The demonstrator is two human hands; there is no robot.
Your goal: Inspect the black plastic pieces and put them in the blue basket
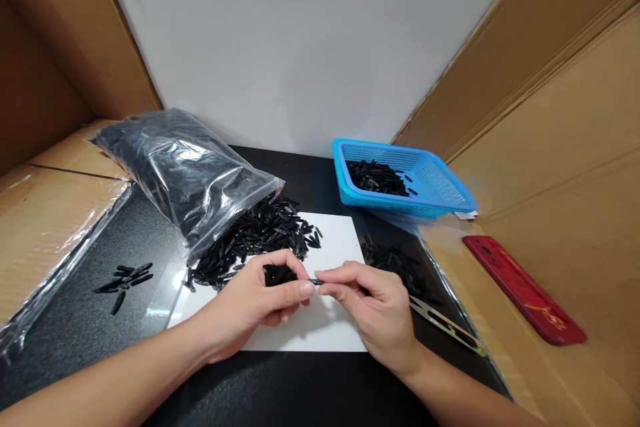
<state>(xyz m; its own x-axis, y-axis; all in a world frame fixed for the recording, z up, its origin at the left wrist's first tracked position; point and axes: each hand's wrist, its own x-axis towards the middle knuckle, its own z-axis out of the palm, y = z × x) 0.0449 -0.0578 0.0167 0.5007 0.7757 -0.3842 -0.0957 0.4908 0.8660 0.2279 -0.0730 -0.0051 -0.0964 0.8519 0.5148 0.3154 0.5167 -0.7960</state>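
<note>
Black piece point(316, 281) between both hands point(257, 297) point(380, 300)

Black piece point(315, 281): small, slim, shiny, roughly level, pinched between left hand point(256, 299) and right hand point(379, 299), above white board point(305, 335); ends hidden.

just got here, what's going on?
A person is working bare-handed over a white sheet. The left hand and right hand meet at a small black piece pinched at their fingertips. A loose heap of similar pieces lies on the sheet's far left part, beside a clear plastic bag of dark contents. More sit in the blue basket at back right.
</note>
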